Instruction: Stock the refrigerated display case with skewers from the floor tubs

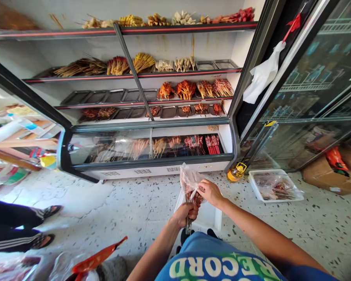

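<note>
My left hand (186, 214) is closed round the sticks of a bunch of meat skewers (194, 198), held upright in front of me. A thin clear plastic bag (188, 178) covers the meat end of the bunch. My right hand (210, 192) pinches that bag at its right side, level with the meat. Below both hands stands a white tray (210, 217) on the floor, partly hidden by my arms.
An open display fridge (152, 156) with shelves of skewers and metal trays fills the wall ahead. A white tray of bagged skewers (273, 186) and a yellow oil bottle (236, 172) sit on the floor at right. Another person's sandalled feet (43, 226) are at left.
</note>
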`<state>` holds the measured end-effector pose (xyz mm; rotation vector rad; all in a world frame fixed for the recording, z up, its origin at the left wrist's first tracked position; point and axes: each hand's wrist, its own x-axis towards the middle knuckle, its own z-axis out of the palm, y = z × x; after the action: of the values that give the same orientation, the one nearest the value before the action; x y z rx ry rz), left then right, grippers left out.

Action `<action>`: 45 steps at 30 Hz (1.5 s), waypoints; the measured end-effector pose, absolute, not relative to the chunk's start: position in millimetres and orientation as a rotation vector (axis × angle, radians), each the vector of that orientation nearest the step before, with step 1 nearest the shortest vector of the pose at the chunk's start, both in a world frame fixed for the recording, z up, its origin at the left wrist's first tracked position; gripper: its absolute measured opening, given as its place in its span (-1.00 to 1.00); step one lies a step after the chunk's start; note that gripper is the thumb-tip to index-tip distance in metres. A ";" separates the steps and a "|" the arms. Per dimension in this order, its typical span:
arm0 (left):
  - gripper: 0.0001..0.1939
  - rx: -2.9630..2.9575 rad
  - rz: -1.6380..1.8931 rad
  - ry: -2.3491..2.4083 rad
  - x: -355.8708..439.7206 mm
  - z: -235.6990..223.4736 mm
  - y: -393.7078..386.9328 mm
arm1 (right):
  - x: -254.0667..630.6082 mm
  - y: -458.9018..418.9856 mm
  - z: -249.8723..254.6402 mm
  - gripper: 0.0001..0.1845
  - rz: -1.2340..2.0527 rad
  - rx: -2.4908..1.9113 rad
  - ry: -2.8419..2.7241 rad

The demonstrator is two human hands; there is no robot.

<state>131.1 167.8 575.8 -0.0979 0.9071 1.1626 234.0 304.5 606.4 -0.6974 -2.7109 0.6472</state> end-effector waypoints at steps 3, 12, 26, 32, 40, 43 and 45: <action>-0.90 -0.089 1.169 0.891 130.8 580.5 167.4 | 224.4 302.1 602.3 -0.84 0.493 -0.666 -2.803; -0.90 -0.097 1.185 0.858 126.1 583.0 168.1 | 222.0 322.7 617.5 -0.84 0.786 -0.665 -2.724; -0.66 -0.024 1.119 0.897 113.2 590.3 148.8 | 226.2 307.1 625.2 -0.82 0.850 -0.359 -2.959; -0.72 -0.002 1.039 0.939 113.6 582.3 147.1 | 236.0 305.2 620.9 -0.79 0.833 -0.349 -3.021; -0.47 -0.008 1.008 1.039 115.5 588.2 144.7 | 237.4 297.8 598.5 -0.81 0.955 -0.621 -2.902; -0.46 0.044 0.980 1.102 115.9 588.3 145.8 | 237.9 294.9 594.3 -0.79 0.961 -0.657 -2.886; -0.48 0.074 0.961 1.135 116.2 588.1 145.9 | 237.7 291.9 592.5 -0.81 0.898 -0.671 -2.906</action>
<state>116.2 145.9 588.1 0.0736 1.1348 0.9607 237.7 291.9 592.5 -0.6707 -2.9061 0.8980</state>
